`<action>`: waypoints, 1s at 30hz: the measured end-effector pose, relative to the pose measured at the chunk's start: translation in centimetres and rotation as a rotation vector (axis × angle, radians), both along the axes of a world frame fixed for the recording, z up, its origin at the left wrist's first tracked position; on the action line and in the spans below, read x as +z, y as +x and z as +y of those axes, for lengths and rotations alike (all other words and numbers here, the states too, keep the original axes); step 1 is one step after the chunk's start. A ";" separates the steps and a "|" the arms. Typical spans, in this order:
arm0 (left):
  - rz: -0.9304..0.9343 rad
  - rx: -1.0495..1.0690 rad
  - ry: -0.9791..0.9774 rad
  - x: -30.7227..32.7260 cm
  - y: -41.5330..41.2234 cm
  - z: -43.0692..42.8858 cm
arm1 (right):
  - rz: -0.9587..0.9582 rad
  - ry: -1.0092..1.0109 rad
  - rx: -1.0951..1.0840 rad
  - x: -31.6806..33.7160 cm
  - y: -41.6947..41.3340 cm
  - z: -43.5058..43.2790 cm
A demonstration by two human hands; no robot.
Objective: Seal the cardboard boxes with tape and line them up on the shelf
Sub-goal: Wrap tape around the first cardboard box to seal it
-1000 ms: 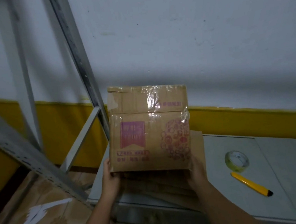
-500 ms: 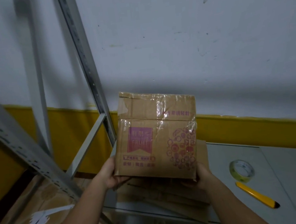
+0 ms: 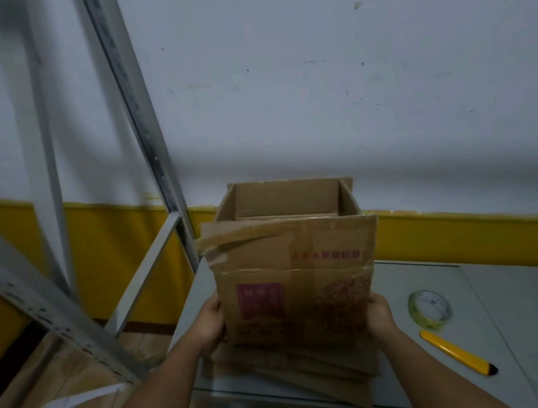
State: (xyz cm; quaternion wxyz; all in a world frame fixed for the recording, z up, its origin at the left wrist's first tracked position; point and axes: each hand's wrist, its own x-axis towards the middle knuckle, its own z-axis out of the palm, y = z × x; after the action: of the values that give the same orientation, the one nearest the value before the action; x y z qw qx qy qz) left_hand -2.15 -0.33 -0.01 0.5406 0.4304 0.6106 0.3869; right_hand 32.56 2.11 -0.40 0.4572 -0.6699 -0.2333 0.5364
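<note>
Cardboard box [image 3: 295, 283] upright, top open, near flap standing, old tape torn. Left hand [image 3: 210, 324] and right hand [image 3: 380, 316] clasp its lower sides, fingers wrapped round the edges, mostly hidden. Box over flattened cardboard [image 3: 292, 362] on grey worktop [image 3: 519, 327]. Tape roll [image 3: 430, 309], yellow cutter [image 3: 456, 352] to its right; shelf frame [image 3: 141, 117] left
</note>
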 end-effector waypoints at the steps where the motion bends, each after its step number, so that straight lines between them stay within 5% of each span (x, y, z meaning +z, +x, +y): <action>1: 0.052 0.004 0.023 -1.3 -0.2 0.4 | -0.055 -0.028 0.027 -0.1 0.2 -0.2; 5: 0.155 0.039 0.114 0.6 0.9 -0.2 | -0.304 -0.076 0.121 -0.6 0.9 -1.6; 9: 0.189 -0.056 0.045 3.2 0.3 -0.5 | -0.179 -0.104 0.173 -1.5 2.3 -3.1; 13: -0.020 -0.067 -0.174 6.7 0.7 -1.7 | 0.015 -0.063 0.215 2.6 2.8 -4.9; 19: -0.279 -0.045 -0.089 9.4 1.0 -0.8 | 0.154 0.220 0.203 8.7 2.1 -4.3; 24: -0.248 -0.095 -0.059 9.6 1.1 -0.7 | 0.078 0.208 0.253 9.0 1.6 -3.5; 30: -0.002 0.256 0.383 9.5 1.7 -2.5 | -0.069 0.139 0.201 7.7 1.5 -2.2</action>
State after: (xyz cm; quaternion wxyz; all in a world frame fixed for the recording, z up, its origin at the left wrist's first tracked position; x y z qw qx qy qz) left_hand -0.40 -2.84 9.44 0.3963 0.4436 0.5752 0.5615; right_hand 34.05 -0.06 7.33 0.4382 -0.6280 -0.3514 0.5387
